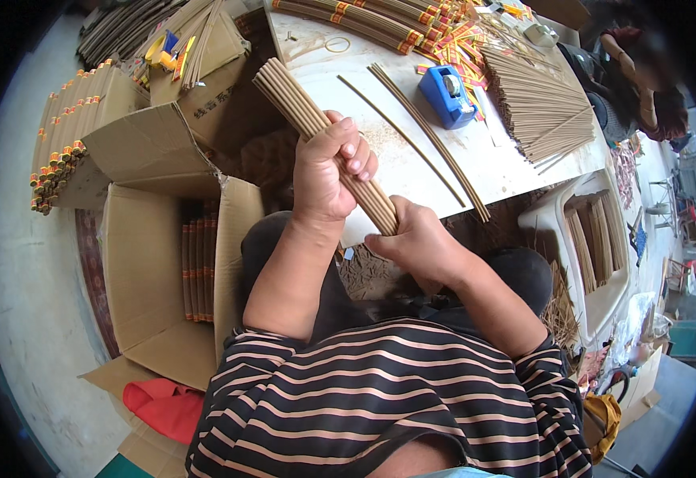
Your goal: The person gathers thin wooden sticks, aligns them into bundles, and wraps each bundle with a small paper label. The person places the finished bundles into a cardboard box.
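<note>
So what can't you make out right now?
All in the head view:
- Lower end of the held sticks: hidden by the right hand.
- Their middle: covered by the left hand.
- Packs at left: partly hidden by the box wall.
- Banded bundles: partly cut off by the top edge.

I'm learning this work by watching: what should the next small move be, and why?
Probably free the right hand to take a red-and-yellow strip: the left hand grips the stick bundle around its middle, and no band shows on it, while the stacked bundles at far left wear bands.
</note>
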Demonstrator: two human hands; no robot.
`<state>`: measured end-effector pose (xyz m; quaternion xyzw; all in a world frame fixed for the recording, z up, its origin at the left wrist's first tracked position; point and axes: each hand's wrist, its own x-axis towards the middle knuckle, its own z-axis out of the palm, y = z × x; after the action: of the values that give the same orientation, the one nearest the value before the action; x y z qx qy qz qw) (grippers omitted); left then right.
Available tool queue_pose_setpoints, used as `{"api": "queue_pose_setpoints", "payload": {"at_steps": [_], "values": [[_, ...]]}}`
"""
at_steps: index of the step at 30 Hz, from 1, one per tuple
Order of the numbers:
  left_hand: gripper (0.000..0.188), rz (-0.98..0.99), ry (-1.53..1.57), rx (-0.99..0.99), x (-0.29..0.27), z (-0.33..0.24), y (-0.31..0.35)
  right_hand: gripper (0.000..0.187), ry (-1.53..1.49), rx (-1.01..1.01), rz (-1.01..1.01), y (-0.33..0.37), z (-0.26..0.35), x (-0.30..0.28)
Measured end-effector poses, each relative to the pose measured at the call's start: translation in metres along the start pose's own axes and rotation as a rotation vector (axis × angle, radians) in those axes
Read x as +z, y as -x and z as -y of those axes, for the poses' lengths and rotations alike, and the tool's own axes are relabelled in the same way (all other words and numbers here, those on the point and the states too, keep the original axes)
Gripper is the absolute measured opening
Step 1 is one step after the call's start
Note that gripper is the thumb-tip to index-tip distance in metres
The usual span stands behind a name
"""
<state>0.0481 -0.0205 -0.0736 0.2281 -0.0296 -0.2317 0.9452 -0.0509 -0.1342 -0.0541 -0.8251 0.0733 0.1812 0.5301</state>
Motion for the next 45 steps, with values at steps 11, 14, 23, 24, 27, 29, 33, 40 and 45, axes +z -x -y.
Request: {"api": "queue_pose_setpoints", "payload": {"at_steps": [11, 14, 23, 24, 27, 29, 33, 40, 45], "values": [[0.016, 0.04, 0.013, -0.091, -0.006, 0.005, -0.002, 0.02, -0.103, 0.118, 0.038, -0.004, 0.004, 0.0], [0.021, 0.092, 0.066, -0.151, -0.008, 0.009, -0.001, 0.02, -0.181, 0.192, 0.131, -0.004, 0.007, -0.009], [0.029, -0.198, 0.032, 0.029, -0.012, -0.012, -0.009, 0.035, -0.113, -0.074, -0.153, -0.015, -0.042, -0.043], [0.029, -0.18, 0.027, 0.021, -0.016, -0.013, -0.009, 0.032, 0.221, -0.097, -0.333, -0.021, -0.05, -0.049], [0.029, -0.181, 0.038, -0.037, -0.014, -0.006, -0.008, 0.024, 0.691, -0.142, -0.542, -0.038, -0.079, -0.06], [0.026, -0.127, 0.061, -0.075, -0.018, -0.002, -0.012, 0.021, 0.792, -0.141, -0.55, -0.043, -0.087, -0.063], [0.027, -0.116, 0.105, -0.099, -0.022, -0.001, -0.015, 0.019, 0.806, -0.156, -0.523, -0.043, -0.078, -0.063], [0.029, -0.113, 0.098, -0.104, -0.024, -0.001, -0.015, 0.014, 0.392, -0.418, -0.486, 0.022, -0.005, -0.037], [0.032, -0.159, 0.115, -0.109, -0.021, 0.0, -0.016, 0.028, 0.441, -0.608, -0.438, 0.029, -0.01, -0.019]]}}
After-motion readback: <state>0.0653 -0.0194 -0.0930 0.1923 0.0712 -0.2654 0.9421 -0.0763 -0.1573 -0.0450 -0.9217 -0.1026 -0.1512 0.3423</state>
